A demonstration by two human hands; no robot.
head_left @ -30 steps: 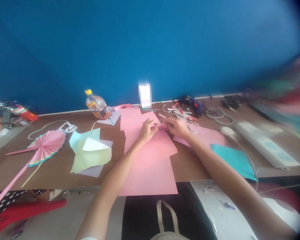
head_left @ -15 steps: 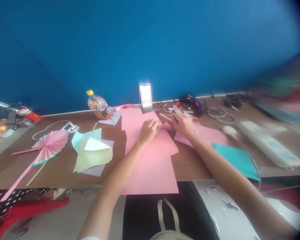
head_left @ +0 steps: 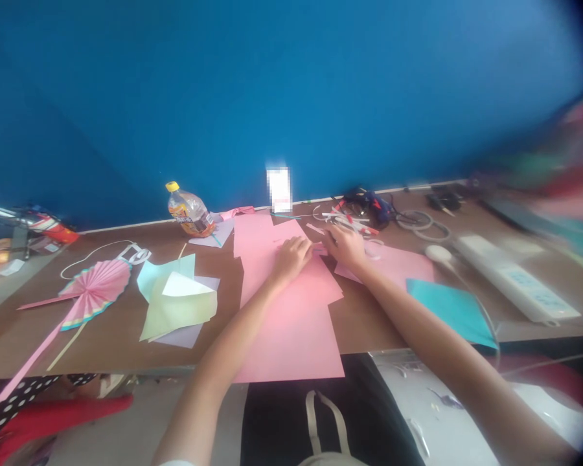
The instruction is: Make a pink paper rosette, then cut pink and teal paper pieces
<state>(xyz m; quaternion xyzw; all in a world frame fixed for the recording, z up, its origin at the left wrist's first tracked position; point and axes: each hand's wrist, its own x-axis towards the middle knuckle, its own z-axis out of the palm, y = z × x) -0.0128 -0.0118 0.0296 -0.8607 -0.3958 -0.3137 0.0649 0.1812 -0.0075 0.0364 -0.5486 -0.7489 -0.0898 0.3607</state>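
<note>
My left hand (head_left: 292, 255) and my right hand (head_left: 346, 246) meet over the far part of a stack of pink paper sheets (head_left: 291, 317) on the brown table (head_left: 111, 336). Between their fingertips lies a small folded pink paper piece (head_left: 319, 248), and both hands pinch it against the sheets. The piece is mostly hidden by my fingers.
A pink pleated paper fan (head_left: 93, 289) lies at the left, with light green and white sheets (head_left: 177, 304) beside it. A plastic bottle (head_left: 189, 211) lies at the wall. Paper strips and cables (head_left: 364, 213), a teal sheet (head_left: 449, 307) and a white power strip (head_left: 512, 278) sit to the right.
Both hands have stayed on the small pink piece and pressed lower onto the sheets. The view has shifted slightly.
</note>
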